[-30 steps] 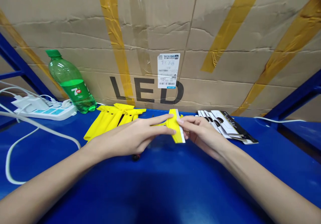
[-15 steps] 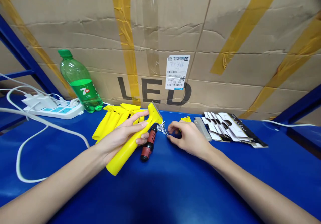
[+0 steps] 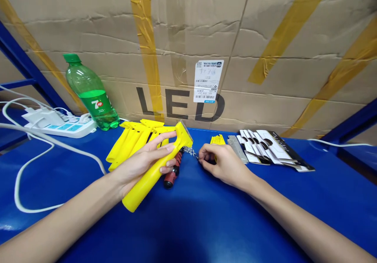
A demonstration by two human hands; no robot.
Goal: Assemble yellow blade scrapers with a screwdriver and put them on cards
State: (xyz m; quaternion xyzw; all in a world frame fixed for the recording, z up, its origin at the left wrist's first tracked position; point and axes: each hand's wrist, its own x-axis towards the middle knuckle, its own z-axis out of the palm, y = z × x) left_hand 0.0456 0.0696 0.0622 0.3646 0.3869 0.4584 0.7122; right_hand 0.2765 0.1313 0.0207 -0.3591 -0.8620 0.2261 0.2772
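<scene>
Scraper (image 3: pixel 147 182): yellow, in L hand, above bench (image 3: pixel 191 227) left of ctr., head twd. far edge.
L hand (image 3: pixel 140 161): fingers closed rd. neck, prob. to leave head free.
R hand (image 3: pixel 226 161): curled, thumb & index tips nr. together; can't tell if anything pinched.
Screws (image 3: pixel 189 150): loose, btwn. hands, prob. for short reach.
Screwdriver (image 3: pixel 172 177): beside screws, partly hidden.
Spare scrapers (image 3: pixel 123 140): piled nr. far edge, L.
Cards (image 3: pixel 275 149): fanned nr. far edge, R, prob. for easy pickup.

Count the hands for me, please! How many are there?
2: the left hand holds a yellow scraper; the right hand is beside the pile of tiny pieces. No other hands show, and neither is fully hidden.
</scene>
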